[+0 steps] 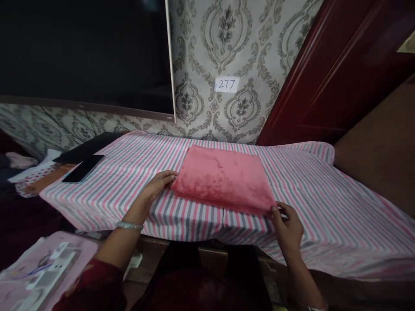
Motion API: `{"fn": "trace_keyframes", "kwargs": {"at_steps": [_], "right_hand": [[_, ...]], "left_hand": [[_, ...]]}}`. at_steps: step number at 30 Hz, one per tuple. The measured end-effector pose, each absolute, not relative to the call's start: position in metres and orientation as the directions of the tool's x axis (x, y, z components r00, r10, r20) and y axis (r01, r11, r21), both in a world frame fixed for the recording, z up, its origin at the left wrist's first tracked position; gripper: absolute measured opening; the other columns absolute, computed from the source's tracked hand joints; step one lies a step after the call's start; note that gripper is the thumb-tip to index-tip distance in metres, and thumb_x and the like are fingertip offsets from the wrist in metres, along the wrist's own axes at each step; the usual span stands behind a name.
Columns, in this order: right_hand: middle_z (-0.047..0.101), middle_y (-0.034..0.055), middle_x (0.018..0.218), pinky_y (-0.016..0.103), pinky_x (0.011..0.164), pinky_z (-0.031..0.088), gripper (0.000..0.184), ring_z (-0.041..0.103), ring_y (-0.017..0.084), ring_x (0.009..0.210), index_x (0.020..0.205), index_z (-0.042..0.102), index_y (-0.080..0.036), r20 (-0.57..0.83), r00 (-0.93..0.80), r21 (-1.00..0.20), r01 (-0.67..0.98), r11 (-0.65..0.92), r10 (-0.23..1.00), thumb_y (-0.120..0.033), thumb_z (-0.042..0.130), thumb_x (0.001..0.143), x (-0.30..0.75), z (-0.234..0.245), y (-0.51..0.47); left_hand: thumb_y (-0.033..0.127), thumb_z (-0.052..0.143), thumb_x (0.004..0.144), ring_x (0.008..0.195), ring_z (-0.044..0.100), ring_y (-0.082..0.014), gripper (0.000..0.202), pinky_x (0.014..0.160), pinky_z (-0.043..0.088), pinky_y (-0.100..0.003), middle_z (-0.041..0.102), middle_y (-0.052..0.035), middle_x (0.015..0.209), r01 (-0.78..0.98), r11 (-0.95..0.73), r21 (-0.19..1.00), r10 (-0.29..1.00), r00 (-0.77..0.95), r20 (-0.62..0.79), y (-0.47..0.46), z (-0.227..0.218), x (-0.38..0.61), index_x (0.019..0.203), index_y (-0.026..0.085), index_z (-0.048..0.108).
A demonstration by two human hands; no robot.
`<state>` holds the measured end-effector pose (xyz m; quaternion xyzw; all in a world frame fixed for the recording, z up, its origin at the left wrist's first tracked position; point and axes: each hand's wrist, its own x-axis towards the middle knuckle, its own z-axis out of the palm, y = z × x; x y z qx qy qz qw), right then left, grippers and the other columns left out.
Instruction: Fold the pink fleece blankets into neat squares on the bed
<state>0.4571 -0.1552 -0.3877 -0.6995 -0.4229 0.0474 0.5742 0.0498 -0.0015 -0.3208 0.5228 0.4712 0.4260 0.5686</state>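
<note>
A folded pink plush cloth point(223, 175) lies flat on a striped tablecloth point(129, 172), with darker, brushed patches along its near side. My left hand point(158, 185) is at its left edge near the front corner, fingertips pressed together on the fabric. At the near right corner, my right hand point(288, 226) pinches the cloth between thumb and fingers. Its fingertips are partly hidden behind the thumb and the corner.
A black phone point(83, 168) lies on the left of the table beside a dark flat object point(90, 144). A television point(84, 56) hangs behind. To the right stands a dark red door panel point(324, 73). A white power strip point(52, 276) rests on a pink surface at lower left.
</note>
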Motion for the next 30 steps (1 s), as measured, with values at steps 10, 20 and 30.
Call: {"fn": "trace_keyframes", "kwargs": {"at_steps": [10, 20, 30], "right_hand": [[0.071, 0.0100, 0.084, 0.036, 0.064, 0.053, 0.074, 0.065, 0.023, 0.068, 0.101, 0.071, -0.014, 0.335, 0.692, -0.896, 0.444, -0.011, 0.639, -0.080, 0.059, 0.071, 0.451, -0.395, -0.146], [0.072, 0.0096, 0.084, 0.037, 0.066, 0.052, 0.079, 0.067, 0.024, 0.068, 0.103, 0.072, -0.014, 0.345, 0.696, -0.879, 0.474, -0.043, 0.630, -0.085, 0.053, 0.074, 0.450, -0.405, -0.146], [0.072, 0.0109, 0.091, 0.037, 0.070, 0.052, 0.075, 0.065, 0.024, 0.072, 0.103, 0.070, -0.015, 0.390, 0.683, -0.858, 0.513, -0.026, 0.617, -0.083, 0.052, 0.078, 0.449, -0.409, -0.144]], "left_hand": [[0.039, 0.083, 0.063, 0.057, 0.048, -0.0102, 0.033, 0.057, 0.035, -0.023, 0.060, 0.0015, 0.067, 0.083, 0.073, 0.994, 0.946, 0.309, -0.096, -0.004, -0.307, 0.054, 0.081, 0.016, 0.069], [0.042, 0.084, 0.062, 0.063, 0.054, -0.0136, 0.042, 0.058, 0.038, -0.025, 0.067, -0.0029, 0.075, 0.051, 0.072, 0.996, 0.932, 0.353, -0.085, 0.007, -0.316, 0.056, 0.093, 0.016, 0.071], [0.042, 0.079, 0.062, 0.052, 0.037, -0.0083, 0.034, 0.050, 0.028, -0.021, 0.048, 0.0057, 0.060, 0.232, 0.003, 0.973, 0.918, 0.386, -0.095, 0.016, -0.311, 0.051, 0.076, 0.019, 0.058]]}}
